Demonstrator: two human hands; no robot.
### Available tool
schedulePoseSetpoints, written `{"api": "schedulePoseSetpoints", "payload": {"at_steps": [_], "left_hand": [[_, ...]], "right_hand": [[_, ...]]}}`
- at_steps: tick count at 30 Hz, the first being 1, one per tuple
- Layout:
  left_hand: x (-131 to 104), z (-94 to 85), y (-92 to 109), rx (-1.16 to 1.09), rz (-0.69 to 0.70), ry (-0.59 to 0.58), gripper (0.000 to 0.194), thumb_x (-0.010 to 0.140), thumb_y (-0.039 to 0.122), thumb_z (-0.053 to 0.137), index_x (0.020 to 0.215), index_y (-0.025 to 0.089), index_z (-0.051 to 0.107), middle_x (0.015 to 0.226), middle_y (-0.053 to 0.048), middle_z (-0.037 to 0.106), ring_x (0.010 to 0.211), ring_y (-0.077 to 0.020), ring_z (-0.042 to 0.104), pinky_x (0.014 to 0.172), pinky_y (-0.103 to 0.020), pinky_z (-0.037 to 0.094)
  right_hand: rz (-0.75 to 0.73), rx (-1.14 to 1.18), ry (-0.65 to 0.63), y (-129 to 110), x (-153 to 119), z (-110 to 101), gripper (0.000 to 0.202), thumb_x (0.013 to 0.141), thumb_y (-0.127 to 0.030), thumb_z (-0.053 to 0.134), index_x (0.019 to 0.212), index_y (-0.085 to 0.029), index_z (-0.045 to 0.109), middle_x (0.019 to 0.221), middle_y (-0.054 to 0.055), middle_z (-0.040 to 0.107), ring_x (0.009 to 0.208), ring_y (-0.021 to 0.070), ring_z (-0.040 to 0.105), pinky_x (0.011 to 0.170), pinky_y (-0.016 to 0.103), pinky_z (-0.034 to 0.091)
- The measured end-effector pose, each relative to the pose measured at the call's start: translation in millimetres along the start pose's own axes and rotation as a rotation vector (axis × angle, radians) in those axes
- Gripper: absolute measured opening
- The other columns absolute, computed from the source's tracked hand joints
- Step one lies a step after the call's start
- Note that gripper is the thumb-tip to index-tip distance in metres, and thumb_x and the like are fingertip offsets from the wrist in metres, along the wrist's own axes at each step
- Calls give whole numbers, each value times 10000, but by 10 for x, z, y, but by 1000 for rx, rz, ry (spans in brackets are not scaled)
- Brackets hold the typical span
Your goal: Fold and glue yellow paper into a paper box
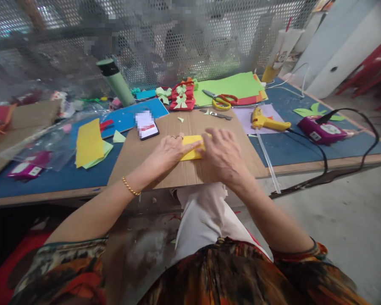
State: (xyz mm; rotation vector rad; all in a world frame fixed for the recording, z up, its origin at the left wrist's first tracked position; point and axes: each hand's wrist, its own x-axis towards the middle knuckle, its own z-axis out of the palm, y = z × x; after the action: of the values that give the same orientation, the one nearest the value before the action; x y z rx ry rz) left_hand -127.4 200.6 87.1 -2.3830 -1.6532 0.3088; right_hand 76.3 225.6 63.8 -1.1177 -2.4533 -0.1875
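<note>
A piece of yellow paper (191,155) lies on the brown cardboard sheet (168,174), apparently folded; both hands partly cover it. My left hand (169,151) rests on its left side, fingers stretched out, one reaching across the paper. My right hand (224,154) is over its right end, slightly blurred, with its fingers spread. Beyond the hands, yellow-handled scissors (221,103) and a dark metal tool (220,115) lie near small green paper scraps (180,120). Left of the paper is a phone (146,126) with its screen lit.
A yellow glue gun (269,120) with a clear glue stick (268,161) lies at right, corded, beside a purple box (322,128). Red pieces with green bows (181,97), green sheets (231,88), a green bottle (116,82) and a drink cup (279,55) stand behind. Yellow sheets (89,143) lie left.
</note>
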Motion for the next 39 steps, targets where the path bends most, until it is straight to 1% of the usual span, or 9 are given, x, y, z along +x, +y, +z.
{"api": "schedulePoseSetpoints", "payload": {"at_steps": [4,9,14,20,23,26,30,35,39], "left_hand": [[33,-18,37,44,-33,-33,399,1086,106,433,1362,69,720,1293,-287,681,1089,-362,712,891,-430,510],[13,-69,41,75,-19,-29,559,1123,155,401,1651,274,540,1335,-253,669,1091,-338,726,906,-422,509],[-11,-73,25,28,-34,-43,642,1144,173,362,1742,407,391,1426,-218,633,1146,-314,700,984,-434,490],[-33,-96,18,17,-18,-51,685,1133,123,306,1753,407,367,1437,-222,623,1146,-305,683,1006,-440,473],[-48,-106,14,-21,5,-37,698,1126,105,290,1753,402,370,1438,-230,624,1163,-319,673,1022,-456,471],[-52,-60,4,-34,10,-8,672,1132,127,294,1746,382,393,1419,-239,634,1178,-340,666,1012,-460,472],[-53,36,-1,-24,4,32,574,1154,229,357,1713,307,463,1481,-266,604,1228,-349,652,1044,-465,454],[-68,48,18,-14,5,31,649,1158,169,285,1768,387,322,1542,-238,578,1241,-305,665,1065,-436,441],[-105,5,45,-23,-15,12,636,1164,156,269,1747,386,378,1544,-210,586,1258,-283,665,1083,-424,448]], "right_hand": [[-160,230,-173,-210,58,182,918,1107,-707,358,1677,10,417,1769,310,376,1681,399,332,1353,576,312],[-2,231,-290,-120,-44,195,1131,1057,-843,254,1708,78,329,1787,348,280,1713,417,251,1392,579,220],[21,167,-279,117,-182,127,1108,1053,-855,237,1690,37,397,1783,342,301,1702,433,279,1375,634,233],[160,5,-253,333,-402,-28,989,1105,-757,290,1568,86,521,1696,375,444,1633,460,411,1330,625,323],[236,-81,-133,348,-365,-108,967,1116,-716,300,1522,125,549,1640,417,486,1594,484,459,1324,651,309],[85,4,-70,247,-160,-67,967,1117,-708,280,1624,97,455,1718,390,395,1673,448,343,1366,649,241],[-99,196,-255,81,52,126,944,1121,-704,253,1647,58,435,1750,356,367,1698,413,302,1362,616,285],[-77,124,-221,166,-114,266,853,1146,-631,246,1617,47,460,1730,384,380,1658,475,351,1298,726,311],[-179,109,-132,294,-289,314,804,1132,-655,313,1658,-76,496,1680,314,499,1601,498,426,1228,785,390]]}}
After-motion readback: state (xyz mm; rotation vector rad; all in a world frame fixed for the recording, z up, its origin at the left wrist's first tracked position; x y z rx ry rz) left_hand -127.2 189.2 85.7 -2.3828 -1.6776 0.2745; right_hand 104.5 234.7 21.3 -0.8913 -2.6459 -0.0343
